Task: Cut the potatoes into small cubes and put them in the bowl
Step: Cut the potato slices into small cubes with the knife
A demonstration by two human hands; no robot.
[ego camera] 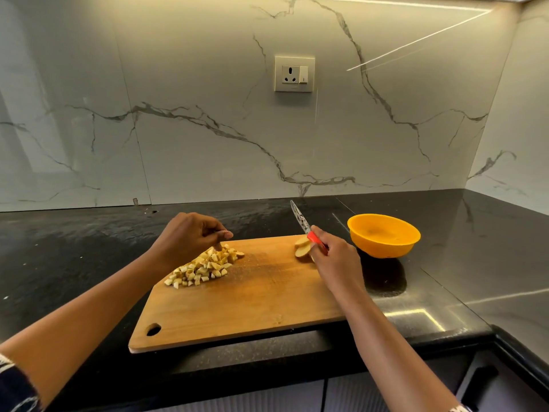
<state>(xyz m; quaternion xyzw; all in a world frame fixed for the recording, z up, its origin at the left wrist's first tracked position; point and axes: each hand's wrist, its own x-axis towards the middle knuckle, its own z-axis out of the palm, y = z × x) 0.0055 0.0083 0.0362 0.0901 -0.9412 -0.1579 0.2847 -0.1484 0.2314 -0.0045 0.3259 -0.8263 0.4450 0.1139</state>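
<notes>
The black countertop point(74, 257) carries one wooden cutting board point(252, 298) at its front edge, with bare board between the two hands. One orange bowl point(383, 249) stands just off the board's far right corner. The left hand point(190, 236) hovers with curled fingers over one pile of potato cubes point(205, 266) near the left edge; whether it holds any cannot be told. The right hand point(332, 257) grips one knife point(300, 218), blade raised, partly covering at least two potato slices point(302, 246).

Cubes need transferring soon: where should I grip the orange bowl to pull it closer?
Pinch the orange bowl at its rim nearest the cutting board, from the left: it stands upright, rim flared and bare. The right hand holds the knife.
</notes>
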